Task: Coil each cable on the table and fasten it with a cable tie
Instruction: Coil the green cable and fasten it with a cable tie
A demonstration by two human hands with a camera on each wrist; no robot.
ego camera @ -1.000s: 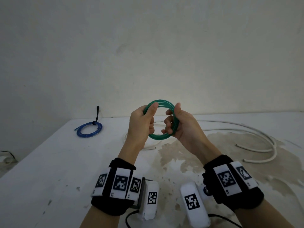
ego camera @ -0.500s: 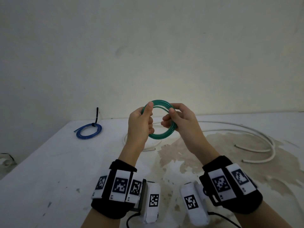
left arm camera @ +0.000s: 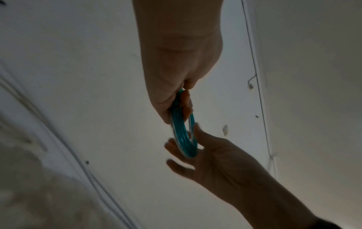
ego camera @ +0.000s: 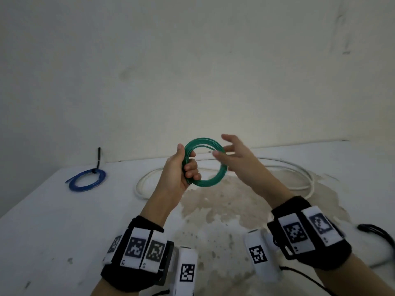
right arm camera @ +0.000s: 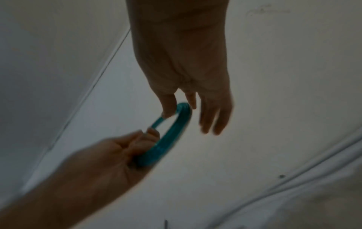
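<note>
A green cable coil is held upright in the air above the table. My left hand grips its left side, fingers curled through the ring and thumb pointing up on the outside. My right hand is at the coil's right side with its fingers spread and straight. In the right wrist view its thumb sits inside the ring and the index finger behind the coil; the other fingers stand clear. The left wrist view shows the coil edge-on between both hands. No tie shows on the green coil.
A blue coil fastened with a black tie lies at the table's far left. A long loose white cable lies behind and right of my hands. Black cables show at the right edge. The white table is stained in the middle.
My right hand has let go of its grip on the coil's right side and spread its fingers. My left hand now grips with its fingers through the ring.
</note>
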